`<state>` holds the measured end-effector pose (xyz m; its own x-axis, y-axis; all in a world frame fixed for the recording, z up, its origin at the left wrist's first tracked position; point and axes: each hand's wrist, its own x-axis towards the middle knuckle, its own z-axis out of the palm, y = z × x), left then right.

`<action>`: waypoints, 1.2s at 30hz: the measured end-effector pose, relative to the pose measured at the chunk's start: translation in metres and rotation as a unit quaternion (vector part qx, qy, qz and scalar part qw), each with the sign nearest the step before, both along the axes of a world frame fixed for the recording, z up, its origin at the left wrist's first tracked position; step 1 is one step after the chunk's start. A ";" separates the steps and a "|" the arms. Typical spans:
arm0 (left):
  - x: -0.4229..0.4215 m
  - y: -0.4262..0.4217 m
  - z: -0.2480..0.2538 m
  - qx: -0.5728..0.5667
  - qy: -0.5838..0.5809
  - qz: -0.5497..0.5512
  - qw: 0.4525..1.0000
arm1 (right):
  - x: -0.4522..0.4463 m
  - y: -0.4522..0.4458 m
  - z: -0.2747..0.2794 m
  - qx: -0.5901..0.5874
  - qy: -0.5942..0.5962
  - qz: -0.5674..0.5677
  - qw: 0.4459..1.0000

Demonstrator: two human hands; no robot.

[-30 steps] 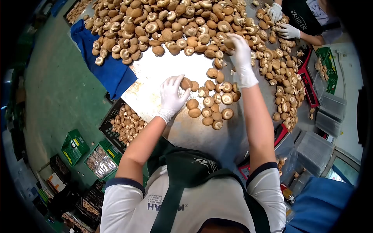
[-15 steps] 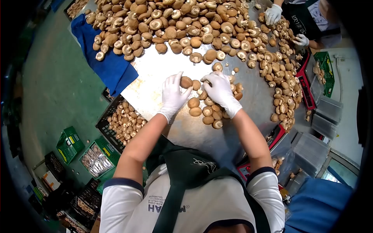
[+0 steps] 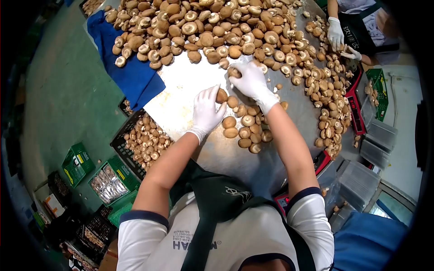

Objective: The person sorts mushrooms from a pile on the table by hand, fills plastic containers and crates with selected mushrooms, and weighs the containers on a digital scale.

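My left hand, in a white glove, has its fingers and thumb around a brown mushroom. Another mushroom lies just right of it. Farther up the metal table, my right hand, gloved too, is closed on a mushroom at its fingertips, near the lower edge of the big mushroom heap. Between my forearms sits a small group of mushrooms, some cap up and some with pale stems showing. My right wrist partly covers that group.
A blue cloth hangs over the table's left edge, above a black crate of mushrooms. At upper right, a co-worker's gloved hands reach mushrooms. Red scales and clear plastic trays stand at right.
My right hand has moved up from the small group toward the heap and now grips a mushroom there. My left hand stays nearly in place with its mushroom. The co-worker's hands have come closer together.
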<state>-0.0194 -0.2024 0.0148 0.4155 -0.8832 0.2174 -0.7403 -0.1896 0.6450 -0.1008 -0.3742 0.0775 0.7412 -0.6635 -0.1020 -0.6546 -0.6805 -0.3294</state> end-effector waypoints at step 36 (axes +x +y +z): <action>0.002 -0.002 0.000 0.014 0.005 0.007 1.000 | 0.036 -0.033 -0.031 0.005 -0.053 -0.122 0.991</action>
